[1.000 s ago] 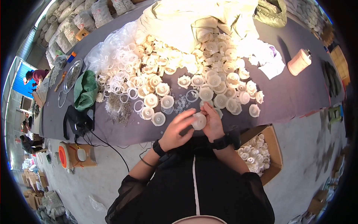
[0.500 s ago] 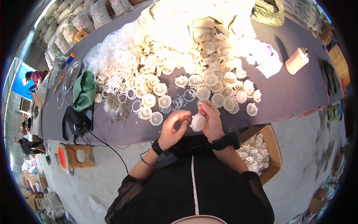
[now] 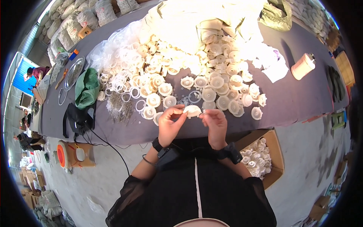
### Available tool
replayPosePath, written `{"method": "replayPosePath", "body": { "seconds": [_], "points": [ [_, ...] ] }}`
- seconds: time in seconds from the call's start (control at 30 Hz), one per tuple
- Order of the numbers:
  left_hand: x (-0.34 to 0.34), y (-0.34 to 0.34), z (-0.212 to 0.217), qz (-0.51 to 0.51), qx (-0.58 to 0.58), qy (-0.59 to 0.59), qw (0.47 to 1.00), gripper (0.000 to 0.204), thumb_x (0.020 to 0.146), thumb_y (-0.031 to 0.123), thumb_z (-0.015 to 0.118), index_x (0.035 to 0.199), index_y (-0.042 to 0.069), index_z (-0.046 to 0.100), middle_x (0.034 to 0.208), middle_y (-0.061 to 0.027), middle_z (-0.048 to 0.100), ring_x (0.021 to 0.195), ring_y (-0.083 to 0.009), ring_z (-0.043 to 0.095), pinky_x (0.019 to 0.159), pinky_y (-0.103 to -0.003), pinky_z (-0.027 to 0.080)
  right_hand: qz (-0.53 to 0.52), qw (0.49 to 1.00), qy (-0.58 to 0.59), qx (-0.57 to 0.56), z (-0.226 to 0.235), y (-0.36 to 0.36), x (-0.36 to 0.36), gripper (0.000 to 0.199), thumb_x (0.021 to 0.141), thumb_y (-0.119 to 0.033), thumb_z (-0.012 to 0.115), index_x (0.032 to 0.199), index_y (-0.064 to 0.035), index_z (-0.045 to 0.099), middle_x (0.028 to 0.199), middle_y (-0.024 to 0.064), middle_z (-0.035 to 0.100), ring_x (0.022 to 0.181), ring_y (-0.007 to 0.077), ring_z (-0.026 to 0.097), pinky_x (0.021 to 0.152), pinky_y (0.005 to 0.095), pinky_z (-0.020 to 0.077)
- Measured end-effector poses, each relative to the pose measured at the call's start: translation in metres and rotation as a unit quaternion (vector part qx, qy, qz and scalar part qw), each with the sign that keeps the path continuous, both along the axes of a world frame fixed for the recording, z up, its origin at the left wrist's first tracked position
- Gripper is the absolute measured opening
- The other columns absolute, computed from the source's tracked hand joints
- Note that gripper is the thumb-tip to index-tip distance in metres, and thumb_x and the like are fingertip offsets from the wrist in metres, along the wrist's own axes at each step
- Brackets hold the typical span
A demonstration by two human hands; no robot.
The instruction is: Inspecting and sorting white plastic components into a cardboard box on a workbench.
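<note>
We are pinching a white round plastic cap (image 3: 192, 111) with our left hand (image 3: 169, 124), fingers curled on its left edge, just above the near rim of the grey tabletop (image 3: 295, 94). Our right hand (image 3: 214, 123) is gripping the cap's right side, fingertips closing on it. A cardboard box (image 3: 273, 151) of caps is sitting lower right.

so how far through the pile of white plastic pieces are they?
Done: the cardboard box at the person's right holds a part-load of white pieces. In hand: left hand and right hand hold one white disc between them. Left: a large spread of white discs and rings covers the grey table.
</note>
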State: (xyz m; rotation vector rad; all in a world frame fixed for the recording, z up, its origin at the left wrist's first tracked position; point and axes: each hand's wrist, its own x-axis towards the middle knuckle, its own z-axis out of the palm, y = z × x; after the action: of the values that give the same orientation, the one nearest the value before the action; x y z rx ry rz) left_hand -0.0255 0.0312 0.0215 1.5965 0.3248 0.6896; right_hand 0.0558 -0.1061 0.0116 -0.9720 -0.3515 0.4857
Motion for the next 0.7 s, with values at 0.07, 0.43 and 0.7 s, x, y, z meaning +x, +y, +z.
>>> {"method": "replayPosePath", "body": {
  "seconds": [0.07,0.43,0.7],
  "points": [
    [0.003,-0.001,-0.005,-0.009,-0.093,-0.032,0.995,0.006,0.079,-0.004,0.061,0.082,0.000,0.056,0.098,-0.0107,0.060,0.080,-0.0101,0.059,0.071,-0.022,0.049,0.038,0.999,-0.013,-0.033,0.006,0.000,-0.005,0.014,0.083,-0.001,0.056,0.097,-0.0020,0.057,0.089,0.0060,0.062,0.076,0.0084,0.058,0.066,0.0186,0.0441],
    [-0.002,-0.012,0.007,-0.036,-0.108,-0.044,0.993,0.009,0.079,-0.007,0.059,0.081,0.001,0.055,0.092,-0.0102,0.061,0.078,-0.0103,0.059,0.069,-0.023,0.048,0.070,0.994,-0.031,-0.077,0.004,0.003,-0.006,0.013,0.084,-0.001,0.056,0.096,-0.0026,0.059,0.087,0.0059,0.064,0.073,0.0082,0.060,0.061,0.0179,0.0456],
    [-0.006,-0.012,0.008,-0.067,-0.068,-0.008,0.995,0.009,0.078,-0.005,0.061,0.081,0.000,0.054,0.092,-0.0079,0.060,0.082,-0.0100,0.058,0.073,-0.023,0.048,0.080,0.990,-0.053,-0.101,-0.004,-0.004,-0.001,0.015,0.082,-0.002,0.059,0.097,-0.0027,0.058,0.090,0.0054,0.063,0.073,0.0078,0.059,0.062,0.0185,0.0465]
  ]
}}
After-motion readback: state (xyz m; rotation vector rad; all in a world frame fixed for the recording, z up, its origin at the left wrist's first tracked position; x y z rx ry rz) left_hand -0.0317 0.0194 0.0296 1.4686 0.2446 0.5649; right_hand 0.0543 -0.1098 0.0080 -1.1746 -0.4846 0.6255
